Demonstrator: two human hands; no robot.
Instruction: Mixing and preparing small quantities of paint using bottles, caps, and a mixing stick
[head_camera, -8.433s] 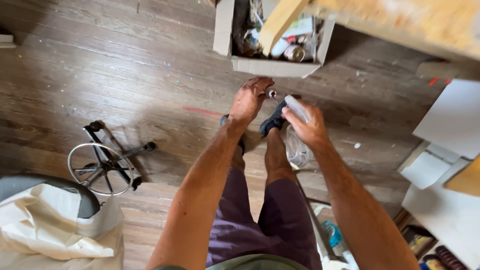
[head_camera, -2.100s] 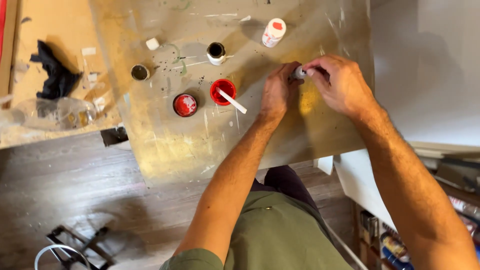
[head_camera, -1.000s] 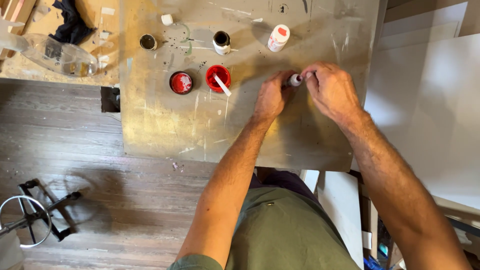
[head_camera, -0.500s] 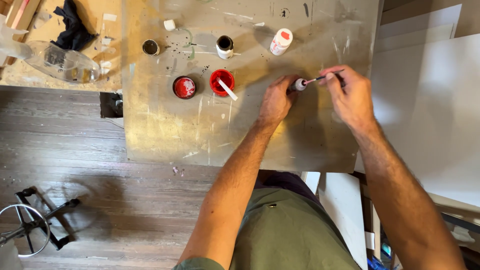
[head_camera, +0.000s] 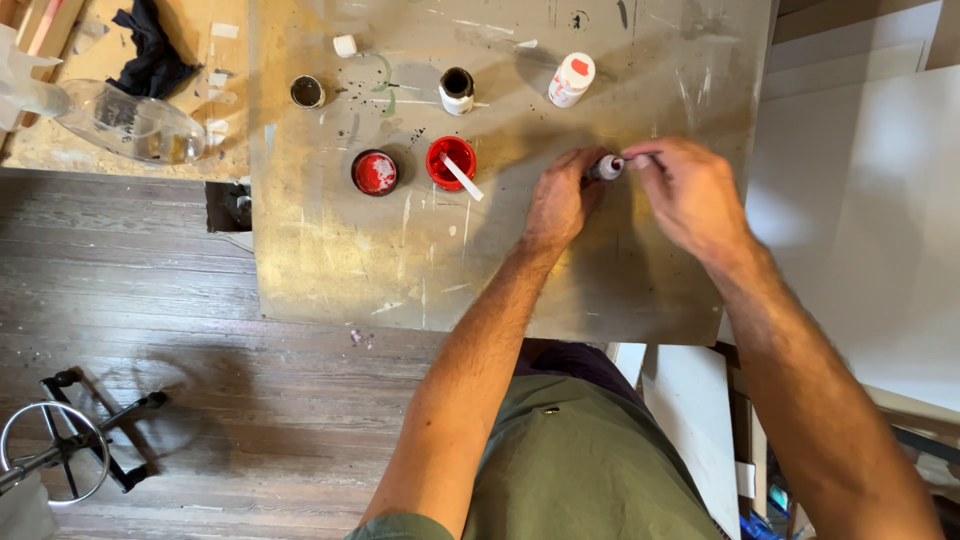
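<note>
My left hand (head_camera: 558, 200) grips a small grey bottle (head_camera: 604, 168) held just above the paint-stained table (head_camera: 340, 260). My right hand (head_camera: 690, 190) pinches a thin stick or brush (head_camera: 632, 158) whose tip sits at the bottle's mouth. To the left of my hands stands an open red paint pot (head_camera: 451, 162) with a white stir stick across it, and beside it a red lid (head_camera: 375, 172).
A dark-mouthed jar (head_camera: 457, 90), a white bottle with a red patch (head_camera: 571, 79), a small dark pot (head_camera: 307, 92) and a white cap (head_camera: 345, 45) stand farther back. A clear plastic bottle (head_camera: 130, 122) and black cloth (head_camera: 150, 55) lie at left. White boards (head_camera: 860, 220) lean at right.
Since half a second ago my right hand has brought the thin stick back in so its tip meets the bottle's mouth. The left hand keeps hold of the bottle.
</note>
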